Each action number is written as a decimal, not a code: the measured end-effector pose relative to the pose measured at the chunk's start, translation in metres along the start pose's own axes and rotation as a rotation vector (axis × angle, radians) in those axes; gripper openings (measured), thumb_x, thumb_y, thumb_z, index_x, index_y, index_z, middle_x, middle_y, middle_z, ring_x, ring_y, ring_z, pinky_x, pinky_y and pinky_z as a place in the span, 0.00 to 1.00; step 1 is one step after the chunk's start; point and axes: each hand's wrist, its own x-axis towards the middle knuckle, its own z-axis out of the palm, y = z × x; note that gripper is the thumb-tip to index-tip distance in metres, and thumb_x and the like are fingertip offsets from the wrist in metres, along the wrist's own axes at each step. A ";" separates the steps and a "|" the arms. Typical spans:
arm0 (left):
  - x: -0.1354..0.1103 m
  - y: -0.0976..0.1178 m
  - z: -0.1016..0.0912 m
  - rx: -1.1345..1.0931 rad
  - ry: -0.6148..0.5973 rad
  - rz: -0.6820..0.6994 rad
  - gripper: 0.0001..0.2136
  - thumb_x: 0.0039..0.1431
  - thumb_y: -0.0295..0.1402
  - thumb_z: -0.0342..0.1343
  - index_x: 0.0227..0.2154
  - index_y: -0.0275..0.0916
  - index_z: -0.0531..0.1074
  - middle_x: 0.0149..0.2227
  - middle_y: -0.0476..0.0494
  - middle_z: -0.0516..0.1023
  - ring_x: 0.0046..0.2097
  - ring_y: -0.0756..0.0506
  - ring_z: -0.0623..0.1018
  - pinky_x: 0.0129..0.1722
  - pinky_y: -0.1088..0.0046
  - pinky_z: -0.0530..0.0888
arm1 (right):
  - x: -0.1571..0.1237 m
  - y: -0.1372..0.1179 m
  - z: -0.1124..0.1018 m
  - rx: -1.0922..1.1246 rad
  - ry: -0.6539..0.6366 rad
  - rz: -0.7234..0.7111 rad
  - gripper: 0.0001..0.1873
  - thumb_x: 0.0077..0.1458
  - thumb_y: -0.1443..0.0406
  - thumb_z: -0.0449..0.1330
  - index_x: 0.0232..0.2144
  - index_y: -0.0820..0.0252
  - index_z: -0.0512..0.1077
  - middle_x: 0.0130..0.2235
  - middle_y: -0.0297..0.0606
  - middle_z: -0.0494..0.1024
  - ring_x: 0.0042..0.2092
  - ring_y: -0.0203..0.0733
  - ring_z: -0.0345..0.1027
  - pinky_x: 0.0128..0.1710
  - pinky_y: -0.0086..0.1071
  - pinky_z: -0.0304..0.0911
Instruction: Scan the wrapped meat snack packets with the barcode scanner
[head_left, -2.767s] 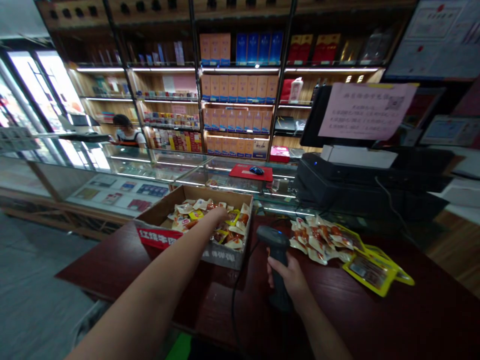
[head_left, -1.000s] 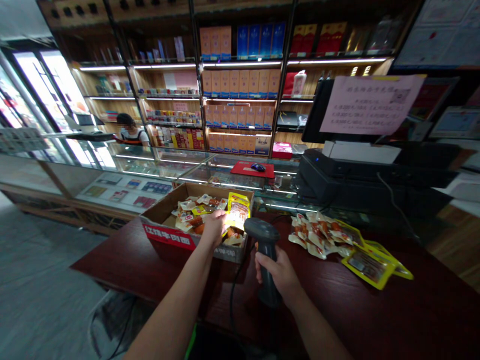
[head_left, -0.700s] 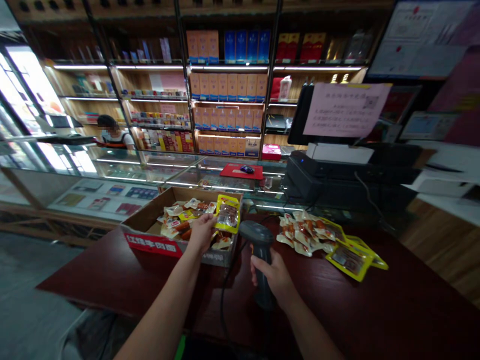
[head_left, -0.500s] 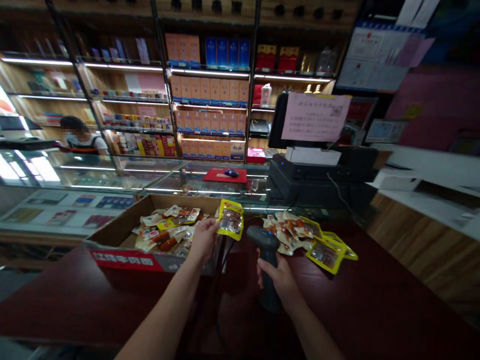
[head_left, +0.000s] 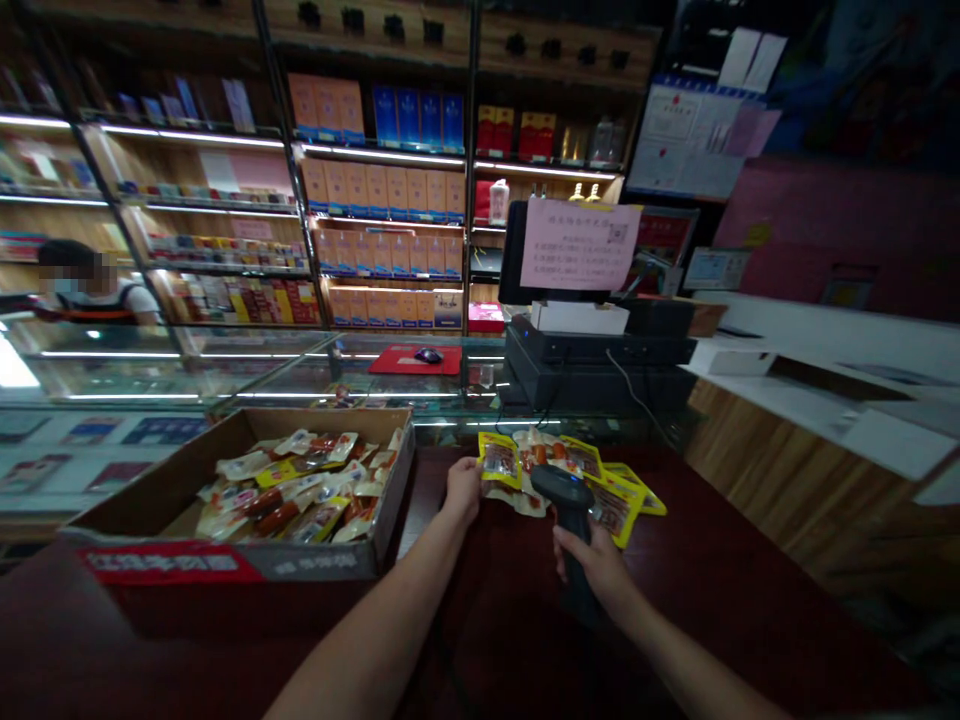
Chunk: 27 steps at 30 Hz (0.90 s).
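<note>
My left hand (head_left: 463,487) is closed on a yellow snack packet (head_left: 499,460) and holds it just left of the pile of packets (head_left: 600,480) on the dark red counter (head_left: 720,590). In my right hand (head_left: 596,560) I grip a black handheld barcode scanner (head_left: 568,500) by its handle, its head up beside the held packet. An open cardboard box (head_left: 225,555) with several snack packets stands to the left of both hands.
A black cash register (head_left: 592,365) with a monitor and a pink notice stands behind the pile. A glass display case (head_left: 225,355) with a red mouse pad runs along the back. A person (head_left: 82,290) sits at far left before stocked shelves.
My left hand lifted a yellow packet out of the box and carried it right, to the pile beside the scanner. My view swung to the right.
</note>
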 end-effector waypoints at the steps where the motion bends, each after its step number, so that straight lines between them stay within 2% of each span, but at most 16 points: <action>1: 0.001 -0.004 0.002 0.014 0.002 -0.001 0.07 0.37 0.29 0.58 0.17 0.36 0.63 0.14 0.52 0.66 0.16 0.53 0.66 0.18 0.78 0.62 | 0.000 0.000 -0.004 0.011 0.004 0.006 0.19 0.41 0.54 0.63 0.29 0.59 0.62 0.18 0.25 0.69 0.16 0.32 0.62 0.14 0.26 0.59; 6: 0.010 -0.023 0.001 0.142 0.048 0.030 0.04 0.39 0.27 0.57 0.18 0.35 0.67 0.17 0.50 0.69 0.20 0.51 0.70 0.23 0.75 0.67 | 0.003 -0.001 -0.011 0.059 0.019 0.062 0.22 0.39 0.55 0.63 0.35 0.59 0.63 0.18 0.25 0.69 0.16 0.33 0.62 0.14 0.26 0.59; 10: 0.016 -0.029 -0.009 0.293 0.112 0.079 0.06 0.32 0.20 0.59 0.19 0.33 0.71 0.20 0.47 0.72 0.26 0.48 0.73 0.29 0.73 0.69 | 0.004 -0.003 -0.010 0.046 0.021 0.079 0.22 0.38 0.55 0.64 0.34 0.59 0.64 0.17 0.25 0.69 0.16 0.33 0.62 0.14 0.27 0.59; 12: 0.015 -0.028 -0.013 0.386 0.117 0.159 0.11 0.30 0.18 0.59 0.22 0.33 0.73 0.25 0.46 0.75 0.33 0.46 0.75 0.35 0.72 0.70 | 0.004 -0.004 -0.009 0.034 0.021 0.080 0.20 0.38 0.55 0.64 0.32 0.59 0.64 0.17 0.25 0.69 0.15 0.33 0.61 0.14 0.27 0.59; 15: 0.002 -0.016 -0.018 0.524 0.111 0.337 0.12 0.34 0.19 0.59 0.27 0.34 0.75 0.36 0.41 0.76 0.44 0.43 0.74 0.44 0.69 0.69 | 0.003 -0.003 -0.003 0.013 0.007 0.080 0.17 0.38 0.55 0.64 0.26 0.59 0.64 0.17 0.26 0.68 0.16 0.33 0.61 0.15 0.27 0.59; 17: -0.011 0.000 -0.024 0.528 0.090 0.419 0.10 0.37 0.21 0.59 0.27 0.35 0.75 0.42 0.37 0.73 0.48 0.42 0.72 0.45 0.68 0.70 | 0.002 -0.003 0.006 0.012 -0.011 0.070 0.17 0.39 0.54 0.64 0.23 0.59 0.63 0.17 0.27 0.68 0.16 0.33 0.62 0.15 0.27 0.59; 19: -0.026 0.023 -0.037 0.503 0.028 0.482 0.08 0.41 0.24 0.59 0.28 0.36 0.76 0.47 0.35 0.70 0.49 0.42 0.71 0.42 0.69 0.71 | 0.001 -0.002 0.019 0.035 -0.032 0.065 0.17 0.39 0.54 0.64 0.23 0.59 0.64 0.18 0.28 0.69 0.17 0.33 0.62 0.16 0.27 0.59; 21: -0.037 0.052 -0.058 0.540 -0.020 0.562 0.08 0.44 0.27 0.58 0.30 0.38 0.76 0.49 0.36 0.69 0.48 0.43 0.72 0.39 0.70 0.72 | -0.002 -0.002 0.037 0.079 -0.064 0.070 0.19 0.40 0.54 0.65 0.29 0.60 0.65 0.18 0.28 0.70 0.17 0.34 0.63 0.16 0.28 0.59; 23: -0.043 0.085 -0.089 0.670 -0.007 0.606 0.07 0.45 0.27 0.57 0.30 0.39 0.75 0.45 0.38 0.72 0.44 0.44 0.74 0.39 0.70 0.71 | -0.006 -0.003 0.058 0.129 -0.114 0.074 0.22 0.40 0.55 0.65 0.35 0.60 0.65 0.19 0.27 0.70 0.17 0.34 0.63 0.16 0.28 0.60; 25: -0.044 0.117 -0.126 0.880 0.031 0.517 0.05 0.45 0.27 0.57 0.28 0.39 0.75 0.35 0.41 0.76 0.37 0.44 0.75 0.38 0.70 0.70 | -0.011 -0.006 0.081 0.153 -0.173 0.074 0.24 0.41 0.55 0.65 0.38 0.61 0.65 0.19 0.27 0.70 0.17 0.34 0.62 0.16 0.28 0.60; 27: -0.041 0.143 -0.164 1.197 0.128 0.366 0.03 0.45 0.30 0.58 0.24 0.38 0.73 0.27 0.41 0.76 0.33 0.43 0.75 0.36 0.69 0.69 | -0.017 -0.010 0.103 0.150 -0.219 0.062 0.24 0.41 0.55 0.64 0.37 0.61 0.65 0.19 0.27 0.69 0.17 0.34 0.62 0.16 0.28 0.60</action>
